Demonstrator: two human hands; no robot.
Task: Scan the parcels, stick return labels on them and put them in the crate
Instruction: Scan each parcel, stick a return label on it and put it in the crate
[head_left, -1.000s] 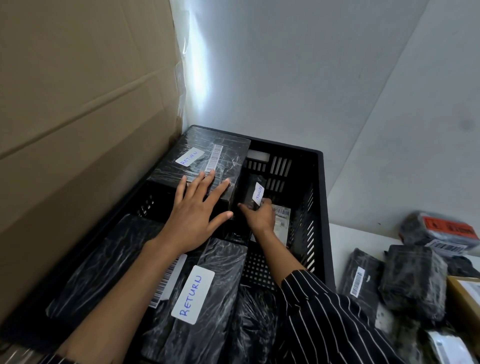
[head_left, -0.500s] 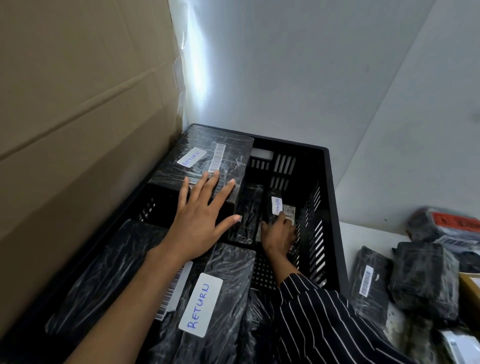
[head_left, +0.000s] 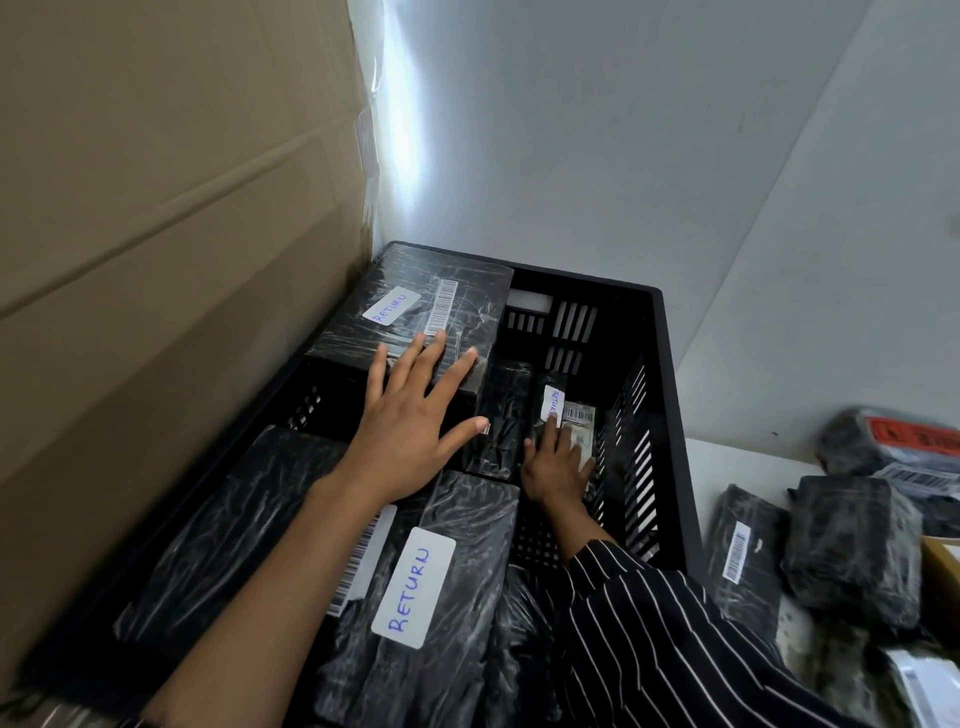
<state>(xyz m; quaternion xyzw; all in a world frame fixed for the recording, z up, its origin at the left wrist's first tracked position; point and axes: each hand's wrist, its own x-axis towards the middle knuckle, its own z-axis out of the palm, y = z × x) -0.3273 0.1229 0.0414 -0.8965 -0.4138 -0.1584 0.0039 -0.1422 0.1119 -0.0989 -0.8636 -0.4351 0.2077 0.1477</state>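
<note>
Shifted since the earlier frames: the small parcel (head_left: 556, 400) has been carried rightward and lower in the crate (head_left: 670, 395) by the right hand (head_left: 558, 467), and is now set down near the slatted right wall; the left hand (head_left: 410, 426) has been kept where it was. The left edge is filled by a cardboard sheet (head_left: 156, 260), against which the crate is pushed; a tall parcel (head_left: 467, 306) with a RETURN label (head_left: 390, 305) and a barcode is stood in the crate's far left corner; the left hand is laid flat on its near edge, fingers spread and straight, nothing gripped. Lower down, a near parcel (head_left: 467, 519) marked RETURN is laid across other black-wrapped ones. Further right, the small parcel, labelled too, is pressed by the right hand's straight fingers, which are not curled round it; a striped sleeve (head_left: 649, 623) is seen behind the wrist. Outside the crate, loose parcels (head_left: 852, 545) are piled on the white table (head_left: 727, 462).
</note>
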